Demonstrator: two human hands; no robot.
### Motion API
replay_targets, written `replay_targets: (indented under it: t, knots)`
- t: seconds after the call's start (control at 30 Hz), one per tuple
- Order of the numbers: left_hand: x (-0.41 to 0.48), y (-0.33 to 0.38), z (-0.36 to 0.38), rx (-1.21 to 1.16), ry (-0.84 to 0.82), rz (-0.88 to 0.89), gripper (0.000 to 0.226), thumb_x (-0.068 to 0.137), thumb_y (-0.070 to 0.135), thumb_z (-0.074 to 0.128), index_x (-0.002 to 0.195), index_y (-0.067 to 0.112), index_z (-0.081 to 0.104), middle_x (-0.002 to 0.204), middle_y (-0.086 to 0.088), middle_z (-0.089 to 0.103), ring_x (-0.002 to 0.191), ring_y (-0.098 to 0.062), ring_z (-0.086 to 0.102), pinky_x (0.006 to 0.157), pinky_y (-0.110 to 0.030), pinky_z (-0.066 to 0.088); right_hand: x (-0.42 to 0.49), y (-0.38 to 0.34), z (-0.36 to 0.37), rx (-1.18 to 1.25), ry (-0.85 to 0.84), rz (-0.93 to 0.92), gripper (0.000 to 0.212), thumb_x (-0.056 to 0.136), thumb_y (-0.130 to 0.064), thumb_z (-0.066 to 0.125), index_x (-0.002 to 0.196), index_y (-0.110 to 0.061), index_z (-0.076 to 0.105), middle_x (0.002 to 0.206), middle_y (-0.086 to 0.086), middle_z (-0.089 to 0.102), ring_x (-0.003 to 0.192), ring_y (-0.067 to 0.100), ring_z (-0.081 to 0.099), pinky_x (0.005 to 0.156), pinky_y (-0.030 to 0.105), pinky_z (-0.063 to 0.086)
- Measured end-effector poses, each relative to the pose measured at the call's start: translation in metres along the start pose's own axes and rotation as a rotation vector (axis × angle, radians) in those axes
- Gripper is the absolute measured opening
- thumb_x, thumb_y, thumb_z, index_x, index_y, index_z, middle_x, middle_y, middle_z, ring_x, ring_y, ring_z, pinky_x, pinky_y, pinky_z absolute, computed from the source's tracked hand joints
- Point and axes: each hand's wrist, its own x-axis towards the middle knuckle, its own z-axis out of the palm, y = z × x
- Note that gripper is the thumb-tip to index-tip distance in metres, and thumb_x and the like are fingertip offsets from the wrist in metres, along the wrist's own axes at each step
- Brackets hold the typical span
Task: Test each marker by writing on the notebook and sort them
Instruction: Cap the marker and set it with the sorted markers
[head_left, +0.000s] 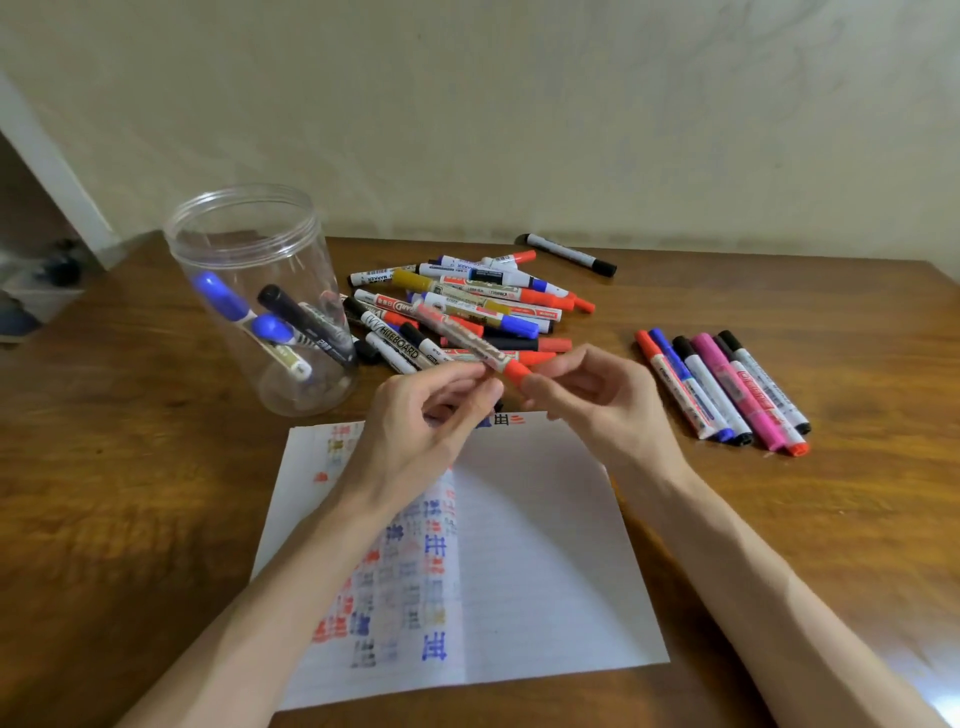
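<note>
left hand (415, 421) pinches the barrel of a white red-capped marker (467, 338) above the open lined notebook (545, 545), while the right hand (597, 395) fingertips appear clamped on its red cap (517, 371).

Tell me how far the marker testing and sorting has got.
Done: a few markers stand in the clear jar, several lie in a row at right, and the notebook carries many test marks. In hand: the left hand holds a red-capped marker while the right hand pinches its cap, still on. Left: the big pile behind, plus one black marker apart by the wall.
</note>
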Motion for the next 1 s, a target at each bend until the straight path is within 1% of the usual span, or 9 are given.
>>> replay_targets:
  t: [0.1,0.2,0.23,0.3,0.4,0.57,0.73,0.83,1.0]
  knots:
    - [0.001,0.001,0.001,-0.018,-0.007,0.006,0.031,0.093,0.033,0.073,0.122,0.024,0.073,0.102,0.011,0.079,0.096,-0.007,0.075,0.082,-0.039,0.063,-0.001,0.005,0.005,-0.068,-0.121,-0.034,0.019,0.088,-0.012,0.084,0.092,-0.001,0.070,0.092,0.009,0.081,0.089,0.023,0.080,0.081,0.033,0.063]
    - [0.001,-0.002,0.001,0.020,-0.049,0.052,0.031,0.095,0.021,0.073,0.126,0.019,0.072,0.110,0.009,0.077,0.102,-0.011,0.074,0.083,-0.038,0.063,-0.002,0.008,0.005,-0.167,-0.190,-0.107,0.008,0.092,-0.012,0.080,0.097,-0.008,0.076,0.096,0.003,0.081,0.091,0.023,0.079,0.085,0.038,0.063]
    - [0.001,-0.003,0.001,0.031,-0.052,0.063,0.032,0.096,0.018,0.072,0.128,0.017,0.071,0.114,0.009,0.076,0.104,-0.009,0.073,0.084,-0.034,0.063,-0.002,0.009,0.005,-0.177,-0.192,-0.115,0.006,0.094,-0.012,0.079,0.100,-0.009,0.077,0.096,0.002,0.081,0.090,0.022,0.078,0.083,0.037,0.063]
    - [0.002,-0.005,0.000,0.058,-0.039,0.074,0.034,0.096,0.013,0.071,0.130,0.016,0.070,0.118,0.008,0.074,0.102,-0.006,0.073,0.083,-0.028,0.062,-0.002,0.006,0.006,-0.184,-0.161,-0.097,0.009,0.098,-0.013,0.074,0.104,-0.009,0.079,0.094,-0.003,0.081,0.084,0.015,0.077,0.074,0.026,0.060]
    - [0.003,-0.005,-0.002,0.109,-0.053,0.119,0.037,0.093,0.018,0.072,0.130,0.017,0.071,0.118,0.010,0.074,0.102,-0.006,0.072,0.083,-0.026,0.061,-0.002,0.002,0.006,-0.156,-0.079,-0.055,0.023,0.102,-0.024,0.068,0.095,-0.006,0.079,0.081,-0.003,0.079,0.069,0.008,0.072,0.064,0.021,0.055]
    - [-0.001,-0.002,0.000,0.143,-0.067,0.095,0.035,0.092,0.035,0.067,0.121,0.018,0.076,0.093,0.011,0.077,0.081,-0.011,0.074,0.072,-0.026,0.061,-0.002,0.004,0.006,-0.043,-0.029,-0.009,0.035,0.102,-0.032,0.067,0.092,0.001,0.077,0.084,0.012,0.078,0.072,0.023,0.072,0.068,0.037,0.058]
    - [0.000,-0.002,-0.001,0.112,-0.088,0.047,0.021,0.101,0.027,0.062,0.100,0.013,0.077,0.072,0.007,0.070,0.068,-0.015,0.068,0.059,-0.017,0.048,-0.003,0.001,0.006,-0.045,-0.066,-0.033,0.039,0.104,-0.032,0.065,0.091,0.004,0.073,0.077,0.013,0.072,0.064,0.021,0.064,0.064,0.033,0.053]
    - [0.001,0.001,-0.001,0.069,-0.119,0.032,0.027,0.104,0.025,0.059,0.087,0.009,0.073,0.066,0.002,0.065,0.061,-0.011,0.062,0.058,-0.015,0.044,-0.003,0.000,0.004,-0.040,-0.092,-0.060,0.033,0.103,-0.030,0.064,0.093,0.000,0.074,0.077,0.010,0.072,0.066,0.022,0.065,0.066,0.036,0.055]
    - [0.001,0.005,-0.002,-0.017,-0.164,0.017,0.033,0.104,0.025,0.057,0.081,0.005,0.069,0.063,-0.005,0.062,0.057,-0.008,0.056,0.057,-0.017,0.044,-0.004,-0.007,0.001,-0.117,-0.114,-0.117,0.028,0.103,-0.029,0.063,0.093,-0.007,0.076,0.077,0.006,0.073,0.066,0.019,0.067,0.067,0.037,0.058]
